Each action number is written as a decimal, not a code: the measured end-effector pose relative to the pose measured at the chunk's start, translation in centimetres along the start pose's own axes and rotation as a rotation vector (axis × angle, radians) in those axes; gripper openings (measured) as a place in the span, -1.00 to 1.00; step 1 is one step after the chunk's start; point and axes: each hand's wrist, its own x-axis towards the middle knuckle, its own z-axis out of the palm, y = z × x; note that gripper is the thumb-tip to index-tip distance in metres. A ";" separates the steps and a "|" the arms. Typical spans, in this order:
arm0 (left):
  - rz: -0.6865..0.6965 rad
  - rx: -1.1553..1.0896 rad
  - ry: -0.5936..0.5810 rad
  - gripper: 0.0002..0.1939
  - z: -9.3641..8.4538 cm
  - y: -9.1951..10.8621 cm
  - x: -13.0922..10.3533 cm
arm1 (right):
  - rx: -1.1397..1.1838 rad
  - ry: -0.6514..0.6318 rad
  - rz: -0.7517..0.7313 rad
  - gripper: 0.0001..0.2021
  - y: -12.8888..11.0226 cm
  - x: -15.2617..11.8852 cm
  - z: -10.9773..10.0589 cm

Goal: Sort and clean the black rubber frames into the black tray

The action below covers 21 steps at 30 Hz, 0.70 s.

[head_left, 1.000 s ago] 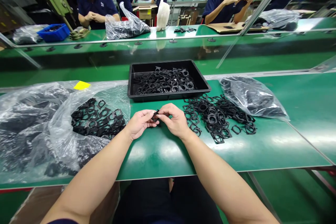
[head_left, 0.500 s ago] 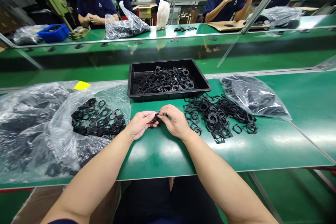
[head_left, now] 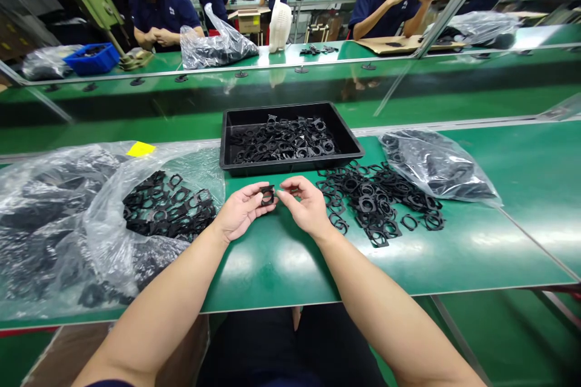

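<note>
My left hand (head_left: 242,210) pinches a small black plastic frame with a round opening (head_left: 267,195), held up between thumb and fingers above the table. Just to its right is my right hand (head_left: 304,204), its thumb and index finger apart and close to the part's edge, with nothing visible between them. Beyond both hands stands a black tray (head_left: 290,166) holding many similar black parts. To the right lies a loose pile of black ring-shaped parts (head_left: 367,202). On the left, black frames (head_left: 161,211) spill in the mouth of a clear plastic bag (head_left: 109,224).
A closed clear bag of black parts (head_left: 440,166) lies at the right behind the pile. A yellow label (head_left: 141,149) sits on the left bag. Across a metal rail, people in dark shirts sit at another green bench with a blue bin (head_left: 93,58) and a grey bag (head_left: 218,45).
My right fingers have come away from the part and opened. The part, earlier mostly hidden between both hands, now stands upright in my left hand with its opening showing.
</note>
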 end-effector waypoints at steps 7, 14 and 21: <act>0.020 -0.009 -0.016 -0.71 0.2 -0.1 -0.1 | -0.201 -0.065 -0.226 -0.96 -0.8 0.0 -0.2; 0.018 0.066 -0.010 -0.70 0.1 -0.2 -0.2 | -0.126 -0.077 -0.101 -0.89 -0.5 -0.1 0.0; 0.066 0.266 -0.004 -0.65 -0.1 -0.3 0.0 | 0.060 -0.080 0.153 -0.84 0.2 -0.3 0.6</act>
